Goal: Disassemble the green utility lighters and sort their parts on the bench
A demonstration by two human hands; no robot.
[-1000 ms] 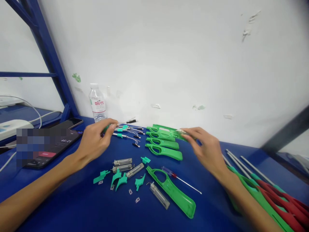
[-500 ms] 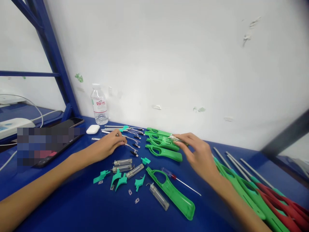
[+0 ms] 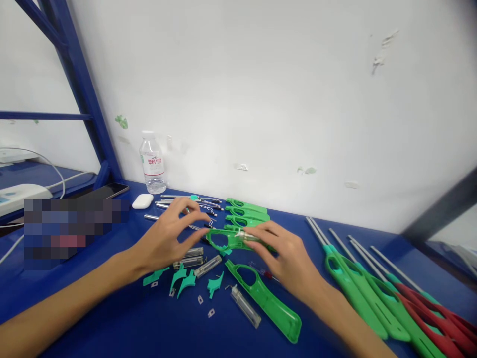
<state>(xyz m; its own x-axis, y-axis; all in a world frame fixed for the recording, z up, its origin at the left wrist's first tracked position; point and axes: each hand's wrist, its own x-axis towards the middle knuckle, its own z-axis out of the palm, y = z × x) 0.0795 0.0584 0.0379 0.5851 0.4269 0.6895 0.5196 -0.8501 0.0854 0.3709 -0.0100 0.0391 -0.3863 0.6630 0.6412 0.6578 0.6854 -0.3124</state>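
Note:
My right hand [image 3: 281, 248] grips a green lighter half-shell [image 3: 225, 239], with a clear fuel tank [image 3: 246, 235] at its fingertips against the shell. My left hand [image 3: 175, 233] is open, thumb and forefinger apart, just left of that shell's looped end and holding nothing. Below the hands lie a loose half-shell [image 3: 264, 301], another clear tank [image 3: 245, 307], several more tanks [image 3: 207, 266], teal triggers [image 3: 187, 282] and small metal clips [image 3: 211, 313]. Metal rods with wires [image 3: 194, 201] lie behind my left hand. A screwdriver is mostly covered by my right hand.
More green half-shells [image 3: 248, 204] lie in a row near the wall. Long-nosed green lighters [image 3: 357, 293] and red ones [image 3: 428, 315] lie at the right. At the left are a water bottle [image 3: 152, 166], a white earbud case [image 3: 142, 201] and a phone [image 3: 112, 190].
My right hand has moved left and toward me with the tank, now holding a green half-shell as well. My left hand has left the wired rods, moved right, and opened.

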